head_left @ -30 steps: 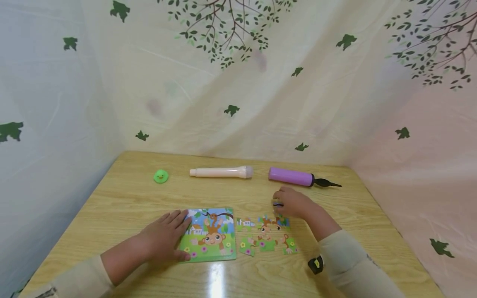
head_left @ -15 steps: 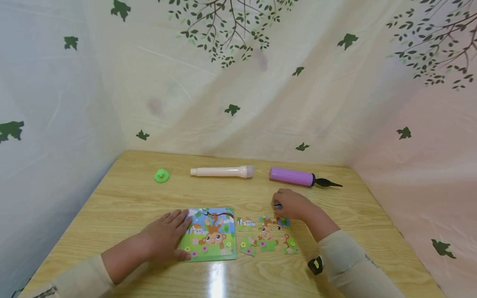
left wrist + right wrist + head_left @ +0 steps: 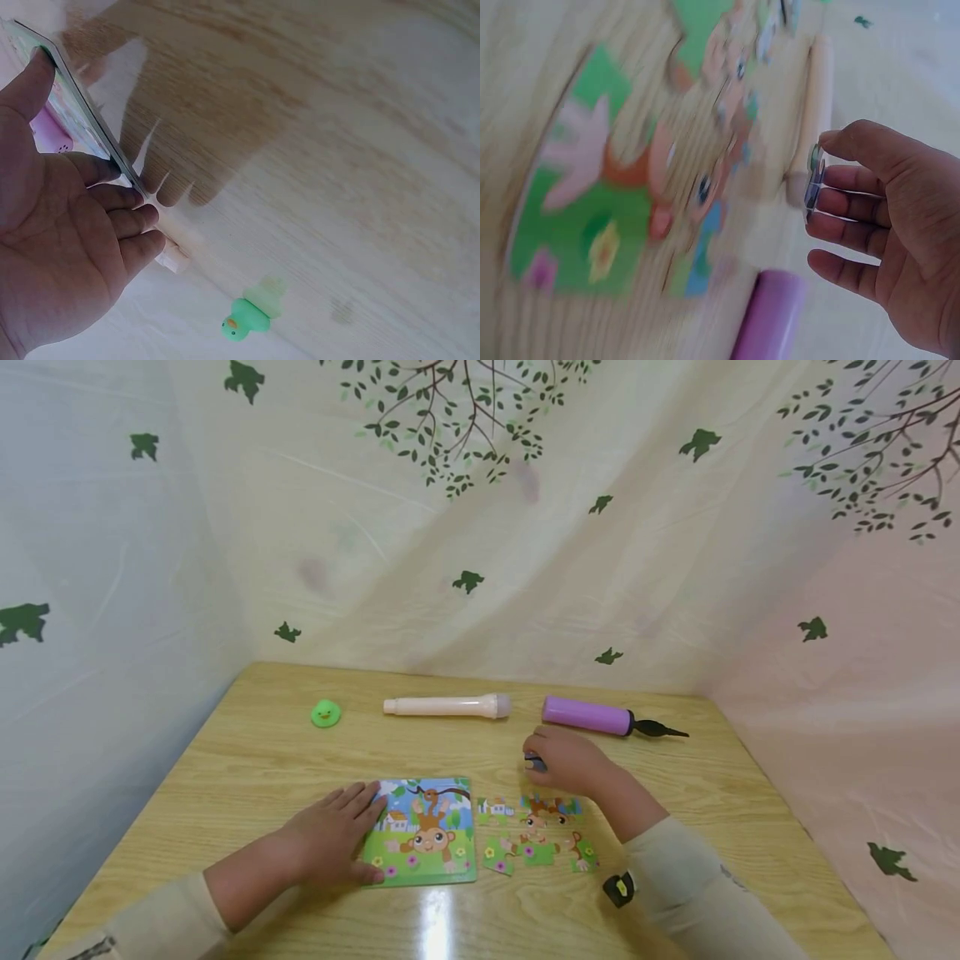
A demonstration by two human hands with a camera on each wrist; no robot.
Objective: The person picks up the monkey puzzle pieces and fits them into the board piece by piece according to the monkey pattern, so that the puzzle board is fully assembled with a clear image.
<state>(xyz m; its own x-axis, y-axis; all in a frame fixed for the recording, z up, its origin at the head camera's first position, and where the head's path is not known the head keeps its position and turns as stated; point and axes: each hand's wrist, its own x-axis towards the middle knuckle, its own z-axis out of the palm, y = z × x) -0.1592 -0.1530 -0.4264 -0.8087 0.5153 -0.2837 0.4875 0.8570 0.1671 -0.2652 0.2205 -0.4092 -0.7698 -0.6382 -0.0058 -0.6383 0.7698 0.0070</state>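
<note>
My left hand [image 3: 333,835] lies with fingers straight along the left edge of a square puzzle board [image 3: 427,847] printed with a monkey; in the left wrist view the thumb and index fingertip touch the board's edge. My right hand [image 3: 573,762] pinches a small puzzle piece [image 3: 815,180] between thumb and fingers, raised above the laid-out pieces. To the right of the board lie several loose puzzle pieces [image 3: 537,853], set close together as part of a monkey picture, with a flower corner piece [image 3: 583,853] at their right.
Along the back of the wooden table [image 3: 262,760] are a green toy duck [image 3: 326,714], a pale microphone-shaped stick [image 3: 442,707] and a purple hand pump [image 3: 588,716] with a black nozzle. A printed cloth [image 3: 465,527] hangs behind the table.
My right hand has moved to the left and slightly away from me, carrying the puzzle piece up from the top right of the loose pieces. The left hand has stayed at the board.
</note>
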